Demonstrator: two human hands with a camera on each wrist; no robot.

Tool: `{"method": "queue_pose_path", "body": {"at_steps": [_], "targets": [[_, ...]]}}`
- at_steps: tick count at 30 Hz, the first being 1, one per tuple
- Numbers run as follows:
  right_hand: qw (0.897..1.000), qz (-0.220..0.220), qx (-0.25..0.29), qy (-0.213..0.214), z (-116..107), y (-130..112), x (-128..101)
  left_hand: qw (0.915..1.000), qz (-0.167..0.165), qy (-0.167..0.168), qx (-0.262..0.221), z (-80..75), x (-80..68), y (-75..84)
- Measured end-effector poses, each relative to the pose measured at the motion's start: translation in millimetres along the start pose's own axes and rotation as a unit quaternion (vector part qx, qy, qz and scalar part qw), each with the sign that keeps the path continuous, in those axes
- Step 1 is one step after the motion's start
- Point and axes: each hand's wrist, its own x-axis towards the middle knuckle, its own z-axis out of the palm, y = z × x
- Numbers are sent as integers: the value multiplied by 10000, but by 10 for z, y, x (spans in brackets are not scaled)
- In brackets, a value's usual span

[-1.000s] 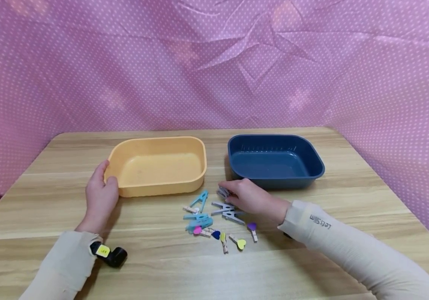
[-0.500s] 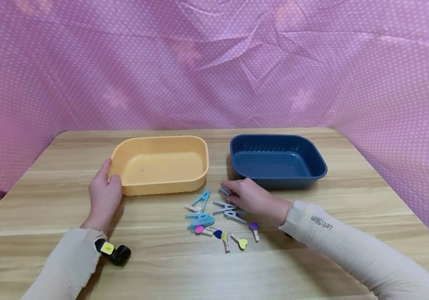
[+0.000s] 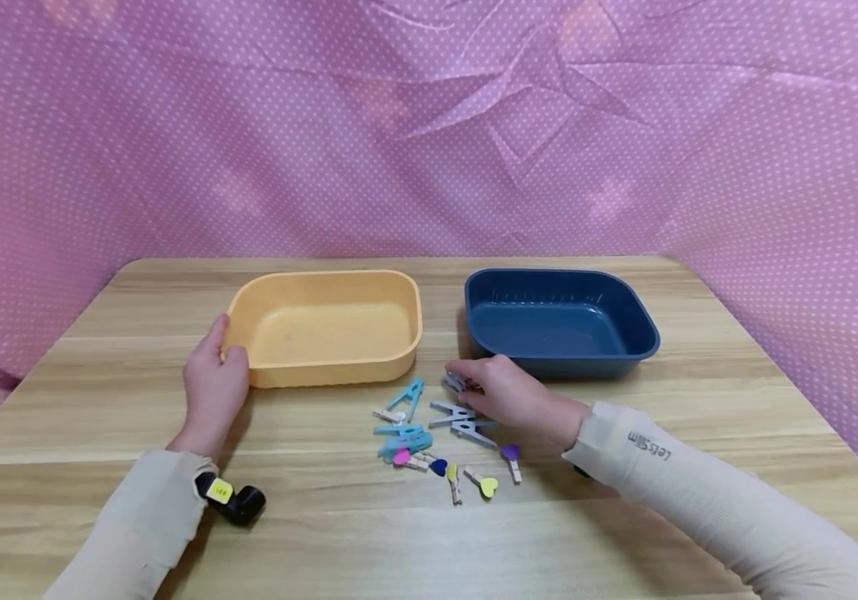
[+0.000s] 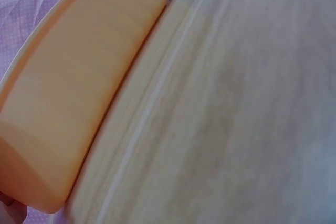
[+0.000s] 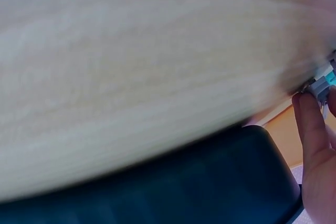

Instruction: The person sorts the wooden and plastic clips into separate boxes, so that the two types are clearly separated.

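Note:
My left hand (image 3: 223,350) grips the near-left corner of a shallow yellow tray (image 3: 323,279), thumb on the front wall and fingers along the side. The left wrist view is filled by that tray's outer wall (image 4: 79,87). My right hand (image 3: 466,379) lies just before a dark blue tray (image 3: 559,275) and pinches a grey clip (image 3: 453,383) at the far edge of a scatter of clips. In the blurred right wrist view a finger (image 5: 310,129) touches the grey clip (image 5: 320,85) beside the blue tray (image 5: 157,182).
On the wooden table (image 3: 624,500) lie blue clips (image 3: 404,398), two more grey clips (image 3: 462,423) and several small wooden pegs with coloured hearts (image 3: 484,483). Both trays hold nothing. A pink dotted cloth (image 3: 429,125) walls the back and sides.
The head view has drifted slightly, so everything sits a little further right. Both hands keep their hold on the tray corner and the grey clip.

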Motion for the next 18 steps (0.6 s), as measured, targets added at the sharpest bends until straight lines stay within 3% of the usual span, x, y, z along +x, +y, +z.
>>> {"method": "queue_pose_path", "body": {"at_steps": [8, 18], "targets": [[9992, -355, -86, 173, -10, -3, 5, 9998, -162, -73, -46, -1, -8, -1], [9988, -211, 256, 354, -50, -26, -9, 9998, -174, -61, -121, -3, -14, 6]]}}
